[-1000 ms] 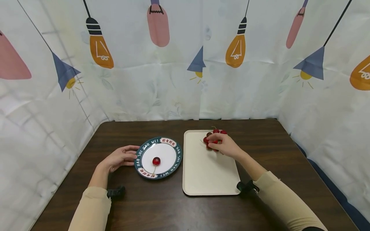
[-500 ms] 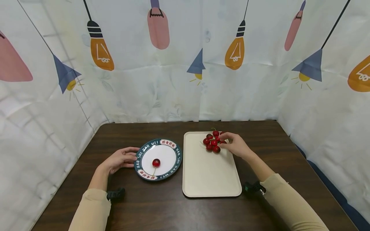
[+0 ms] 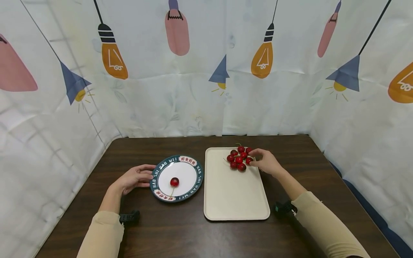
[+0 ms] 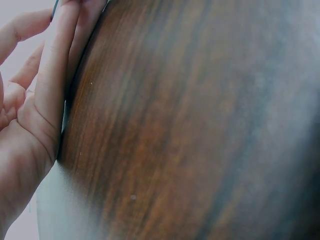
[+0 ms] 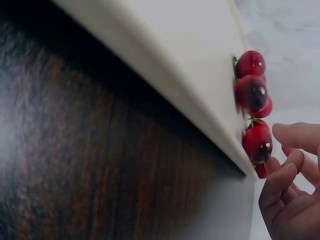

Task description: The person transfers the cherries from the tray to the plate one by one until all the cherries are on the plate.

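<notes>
At the left rim of a round plate (image 3: pixel 155 182) with a dark teal, lettered border, my left hand (image 3: pixel 137 177) touches the edge with extended fingers. One red cherry (image 3: pixel 174 182) with its stem lies on the plate's white centre. My right hand (image 3: pixel 266 162) hovers over the far right of a cream tray (image 3: pixel 232 200). Its thumb and fingers are apart, the tips right at the outermost cherry (image 5: pixel 258 142) of a cluster. Several glossy cherries (image 3: pixel 238 159) make up that cluster at the tray's back. The right wrist view shows a gap between thumb and index finger.
Plate and tray rest side by side on a dark wood table (image 3: pixel 171 229), with a narrow strip between them. A white curtain (image 3: pixel 193 107) printed with lamps and bulbs hangs behind and at both sides. Each wrist carries a black strap device (image 3: pixel 129 217).
My right hand has drawn back to the right from over the cherries, uncovering the cluster, and its fingers now sit at the right edge. The left hand and plate stay put.
</notes>
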